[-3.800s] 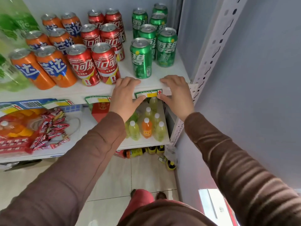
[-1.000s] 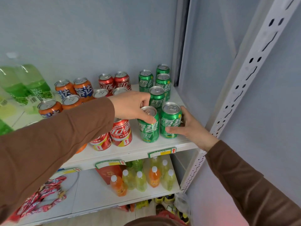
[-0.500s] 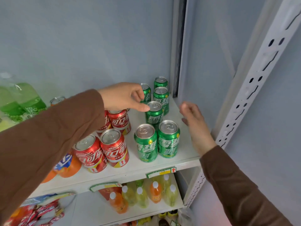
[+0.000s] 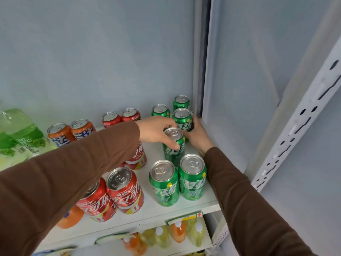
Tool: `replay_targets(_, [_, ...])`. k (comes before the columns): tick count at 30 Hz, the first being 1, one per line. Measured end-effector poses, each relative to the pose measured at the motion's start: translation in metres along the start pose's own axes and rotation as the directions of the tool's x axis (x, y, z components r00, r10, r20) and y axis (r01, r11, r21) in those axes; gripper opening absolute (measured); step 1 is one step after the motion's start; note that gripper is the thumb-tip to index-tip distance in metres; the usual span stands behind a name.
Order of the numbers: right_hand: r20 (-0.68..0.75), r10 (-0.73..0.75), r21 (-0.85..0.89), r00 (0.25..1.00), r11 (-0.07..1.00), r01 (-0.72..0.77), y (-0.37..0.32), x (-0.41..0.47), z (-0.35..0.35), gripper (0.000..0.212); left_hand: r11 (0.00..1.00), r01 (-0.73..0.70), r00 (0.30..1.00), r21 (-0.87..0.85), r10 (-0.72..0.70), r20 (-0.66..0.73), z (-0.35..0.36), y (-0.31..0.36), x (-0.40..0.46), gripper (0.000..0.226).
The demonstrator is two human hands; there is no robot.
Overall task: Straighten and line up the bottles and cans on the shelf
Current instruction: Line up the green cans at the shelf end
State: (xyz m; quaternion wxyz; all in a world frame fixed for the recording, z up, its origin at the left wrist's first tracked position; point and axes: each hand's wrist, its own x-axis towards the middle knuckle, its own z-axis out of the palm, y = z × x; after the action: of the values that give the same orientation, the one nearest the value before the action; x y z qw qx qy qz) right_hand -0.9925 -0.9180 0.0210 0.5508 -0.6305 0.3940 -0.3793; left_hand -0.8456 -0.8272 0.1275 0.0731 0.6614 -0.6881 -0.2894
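- Bottles of clear green plastic (image 4: 20, 133) stand at the far left of the white metal shelf (image 4: 147, 213), well apart from our hands.
- Next come the orange aluminium cans with blue lettering (image 4: 59, 134), then the red cola cans with silver tops (image 4: 123, 189); our left sleeve crosses over several of them, so we cannot tell how straight those rows are.
- Our left hand (image 4: 156, 132) reaches across to the green section, thumb and fingers curled around the top of the third-row green lemon-lime can with a silver lid (image 4: 173, 143). Half a second ago these fingers only hovered over its rim; now they pinch it.
- Just in front, the two front green cans (image 4: 177, 182) stand side by side and touching, near the shelf edge, where both hands set them a second ago.
- Our right hand (image 4: 198, 137), which hung spread and empty half a second ago, is now cupped against the right side of the rear green can (image 4: 181, 120) by the grey side wall (image 4: 230, 108).
- We judge the front pair finished and work moving back a row: these two cans likely need squaring up behind it.
- Two more green cans (image 4: 170, 107) wait at the back, untouched.
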Motion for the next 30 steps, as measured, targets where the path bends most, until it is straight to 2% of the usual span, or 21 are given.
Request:
replay_targets(3, [-0.048,0.015,0.092,0.999,0.996,-0.01,-0.001,0.001,0.002,0.06,0.983,0.075,0.996,-0.17,-0.066,0.058,-0.015,-0.004,0.002,0.045])
replay_targets(5, [-0.06,0.033,0.172,0.998,0.985,-0.022,-0.003,-0.002,0.001,0.054,0.967,0.105,0.994,-0.232,-0.093,0.064,-0.03,-0.009,0.001,0.046])
replay_targets(6, [-0.056,0.044,0.216,0.997,0.976,-0.031,-0.004,-0.003,0.0,0.054,0.958,0.106,0.994,-0.268,-0.095,0.057,-0.037,-0.012,0.0,0.048])
replay_targets(10, [-0.029,0.074,0.28,0.997,0.958,-0.063,-0.015,-0.012,-0.003,0.08,0.927,0.119,0.993,-0.355,-0.109,0.047,-0.053,-0.022,-0.004,0.049])
replay_targets(15, [0.049,0.098,0.294,0.994,0.95,-0.108,-0.023,-0.023,-0.01,0.059,0.914,0.159,0.987,-0.372,-0.144,0.069,-0.056,-0.026,-0.003,0.056])
replay_targets(21, [0.072,0.064,0.286,0.995,0.955,-0.082,-0.023,-0.036,-0.013,0.058,0.934,0.115,0.993,-0.339,-0.106,0.045,-0.054,-0.023,-0.007,0.044])
replay_targets(30, [0.121,0.037,0.229,0.992,0.971,-0.064,0.001,-0.061,-0.017,0.054,0.988,0.067,0.997,-0.141,-0.06,0.054,-0.029,-0.024,-0.015,0.042])
